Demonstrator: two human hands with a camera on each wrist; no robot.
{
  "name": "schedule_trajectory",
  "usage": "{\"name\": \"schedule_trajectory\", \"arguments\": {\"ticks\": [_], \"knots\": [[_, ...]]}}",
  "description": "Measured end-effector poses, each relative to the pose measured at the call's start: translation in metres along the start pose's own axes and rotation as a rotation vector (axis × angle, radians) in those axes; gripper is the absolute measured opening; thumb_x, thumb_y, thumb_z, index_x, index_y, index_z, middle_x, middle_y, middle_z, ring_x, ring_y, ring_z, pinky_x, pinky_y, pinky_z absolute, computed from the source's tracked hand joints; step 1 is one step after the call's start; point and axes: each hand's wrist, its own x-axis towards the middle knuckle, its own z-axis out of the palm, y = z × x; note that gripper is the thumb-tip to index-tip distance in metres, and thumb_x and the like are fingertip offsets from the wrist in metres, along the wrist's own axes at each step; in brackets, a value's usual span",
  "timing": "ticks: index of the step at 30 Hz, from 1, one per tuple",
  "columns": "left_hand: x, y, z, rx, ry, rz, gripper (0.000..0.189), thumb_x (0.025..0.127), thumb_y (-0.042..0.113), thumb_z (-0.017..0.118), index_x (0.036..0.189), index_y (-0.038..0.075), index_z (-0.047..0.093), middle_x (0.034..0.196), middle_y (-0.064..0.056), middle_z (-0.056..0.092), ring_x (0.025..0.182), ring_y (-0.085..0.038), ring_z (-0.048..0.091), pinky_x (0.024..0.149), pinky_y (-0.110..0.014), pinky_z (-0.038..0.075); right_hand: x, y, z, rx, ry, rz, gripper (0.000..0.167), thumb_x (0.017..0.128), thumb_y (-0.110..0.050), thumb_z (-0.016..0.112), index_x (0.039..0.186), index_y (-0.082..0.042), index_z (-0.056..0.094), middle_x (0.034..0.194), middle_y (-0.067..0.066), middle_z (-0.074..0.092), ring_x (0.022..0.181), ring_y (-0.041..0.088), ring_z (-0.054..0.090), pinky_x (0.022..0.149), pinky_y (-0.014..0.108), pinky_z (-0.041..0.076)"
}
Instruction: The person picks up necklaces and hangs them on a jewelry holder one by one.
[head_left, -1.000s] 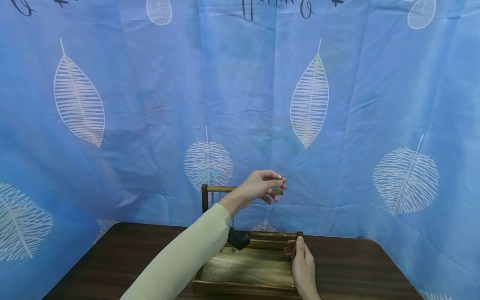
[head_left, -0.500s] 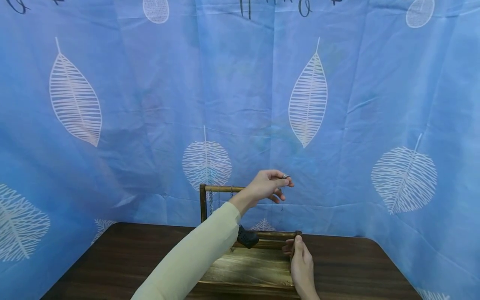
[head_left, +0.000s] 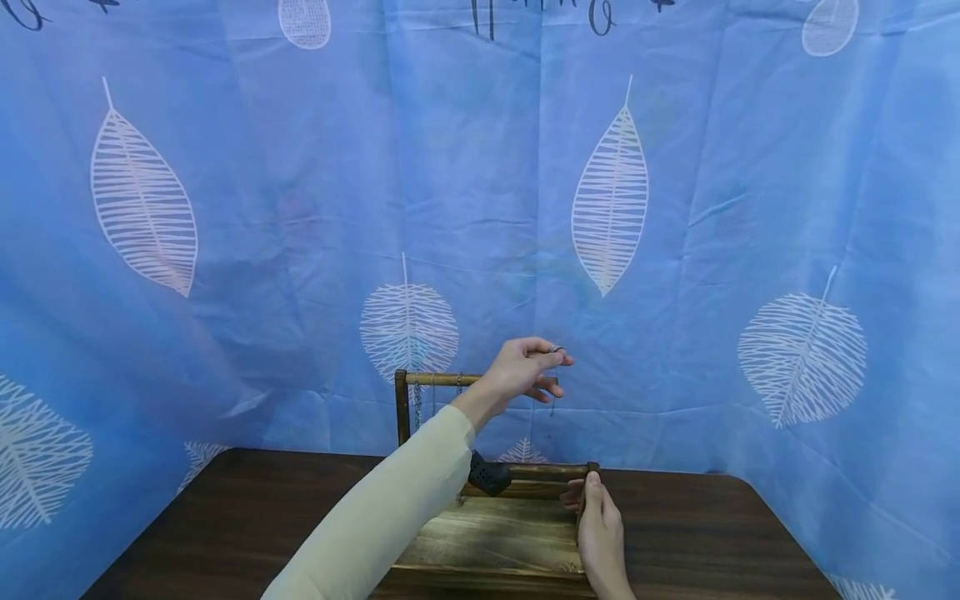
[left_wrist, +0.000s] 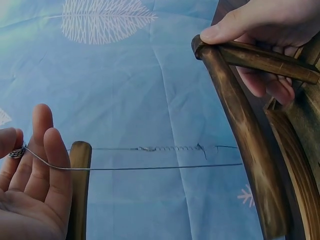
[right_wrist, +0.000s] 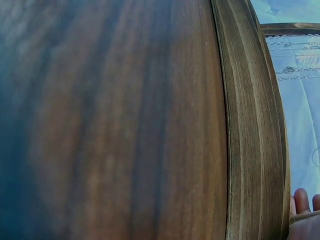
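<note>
My left hand [head_left: 521, 371] pinches a silver chain necklace [left_wrist: 125, 168] between thumb and fingertips, at the right end of the top bar [head_left: 431, 378] of a wooden jewelry stand. A bunched silver part [left_wrist: 17, 151] of it sits at the fingertips, and a thin strand hangs below them in the head view. In the left wrist view, the fingers lie beside the bar's rounded end [left_wrist: 81, 150]. My right hand [head_left: 603, 533] grips the right side of the stand's wooden tray [head_left: 495, 571], thumb on its upper corner.
Several other chains [head_left: 417, 407] hang from the bar's left part, next to the upright post [head_left: 402, 408]. A black wrist device [head_left: 489, 475] sits below the left sleeve [head_left: 382, 517]. The stand rests on a dark wooden table [head_left: 697, 533] before a blue leaf-patterned cloth [head_left: 675, 208].
My left hand shifted right past the bar's end with the necklace, then came slightly back left. The right hand keeps its grip on the tray's side.
</note>
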Motion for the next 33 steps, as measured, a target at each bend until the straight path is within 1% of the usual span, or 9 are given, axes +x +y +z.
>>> {"name": "schedule_trajectory", "arguments": {"ticks": [2, 7, 12, 16, 22, 25, 29, 31, 33], "knots": [[-0.001, 0.000, -0.002, -0.002, 0.019, -0.004, 0.018, 0.103, 0.022, 0.062, 0.112, 0.009, 0.068, 0.118, -0.005, 0.071, 0.066, -0.017, 0.071, 0.067, -0.039, 0.061, 0.000, 0.000, 0.000, 0.003, 0.004, -0.001, 0.080, 0.103, -0.065, 0.017, 0.122, 0.000, 0.059, 0.107, 0.014, 0.065, 0.101, 0.034, 0.059, 0.082, 0.046, 0.049], [-0.002, 0.001, -0.006, -0.008, 0.050, -0.006, 0.020, 0.102, 0.025, 0.062, 0.111, 0.008, 0.068, 0.123, -0.008, 0.070, 0.063, -0.016, 0.070, 0.064, -0.036, 0.061, 0.000, 0.000, 0.001, -0.001, 0.015, -0.010, 0.079, 0.104, -0.064, 0.017, 0.122, 0.000, 0.059, 0.106, 0.014, 0.066, 0.101, 0.034, 0.060, 0.082, 0.046, 0.050], [-0.004, 0.000, -0.010, -0.019, 0.056, -0.004, 0.021, 0.102, 0.025, 0.063, 0.112, 0.007, 0.067, 0.124, -0.008, 0.070, 0.063, -0.016, 0.070, 0.067, -0.039, 0.061, 0.001, 0.001, 0.001, -0.008, 0.017, -0.010, 0.079, 0.104, -0.064, 0.016, 0.121, 0.001, 0.059, 0.105, 0.014, 0.066, 0.100, 0.034, 0.060, 0.082, 0.047, 0.050], [-0.008, -0.002, -0.017, -0.022, 0.041, -0.003, 0.022, 0.103, 0.024, 0.062, 0.114, 0.006, 0.066, 0.127, -0.010, 0.068, 0.063, -0.016, 0.071, 0.069, -0.042, 0.061, 0.000, 0.001, 0.002, -0.009, 0.021, -0.009, 0.079, 0.104, -0.063, 0.017, 0.121, 0.002, 0.060, 0.103, 0.014, 0.066, 0.098, 0.033, 0.061, 0.081, 0.045, 0.050], [-0.017, -0.003, -0.029, -0.023, 0.049, -0.005, 0.024, 0.102, 0.024, 0.063, 0.117, 0.006, 0.066, 0.129, -0.012, 0.067, 0.065, -0.017, 0.071, 0.073, -0.046, 0.061, 0.001, 0.000, 0.002, 0.006, 0.015, -0.014, 0.079, 0.104, -0.064, 0.017, 0.120, 0.001, 0.060, 0.103, 0.014, 0.066, 0.099, 0.034, 0.060, 0.083, 0.047, 0.050], [-0.022, -0.003, -0.034, -0.028, 0.048, -0.004, 0.026, 0.102, 0.025, 0.063, 0.119, 0.006, 0.066, 0.129, -0.012, 0.067, 0.066, -0.018, 0.071, 0.075, -0.047, 0.061, 0.001, 0.000, 0.001, 0.000, 0.004, -0.014, 0.078, 0.104, -0.064, 0.016, 0.121, 0.000, 0.058, 0.105, 0.014, 0.064, 0.097, 0.033, 0.059, 0.078, 0.044, 0.048], [-0.029, -0.003, -0.039, -0.016, 0.041, 0.005, 0.027, 0.103, 0.025, 0.062, 0.120, 0.005, 0.066, 0.129, -0.011, 0.066, 0.067, -0.017, 0.071, 0.072, -0.043, 0.061, 0.000, 0.000, 0.000, -0.001, -0.009, -0.010, 0.078, 0.103, -0.064, 0.016, 0.120, -0.001, 0.057, 0.106, 0.015, 0.062, 0.091, 0.032, 0.057, 0.073, 0.039, 0.044], [-0.033, -0.003, -0.042, -0.013, 0.041, 0.009, 0.027, 0.103, 0.026, 0.062, 0.119, 0.005, 0.066, 0.129, -0.012, 0.066, 0.067, -0.016, 0.071, 0.069, -0.040, 0.061, 0.000, 0.000, 0.001, 0.002, -0.011, -0.009, 0.077, 0.103, -0.064, 0.016, 0.121, -0.001, 0.057, 0.106, 0.015, 0.062, 0.092, 0.032, 0.057, 0.073, 0.039, 0.045], [-0.036, -0.005, -0.044, -0.016, 0.042, 0.010, 0.026, 0.103, 0.026, 0.061, 0.118, 0.004, 0.065, 0.129, -0.012, 0.066, 0.067, -0.016, 0.071, 0.068, -0.039, 0.061, -0.001, 0.001, 0.001, 0.003, -0.011, -0.008, 0.077, 0.104, -0.064, 0.016, 0.121, -0.001, 0.058, 0.107, 0.015, 0.063, 0.096, 0.033, 0.059, 0.076, 0.041, 0.047]]}}
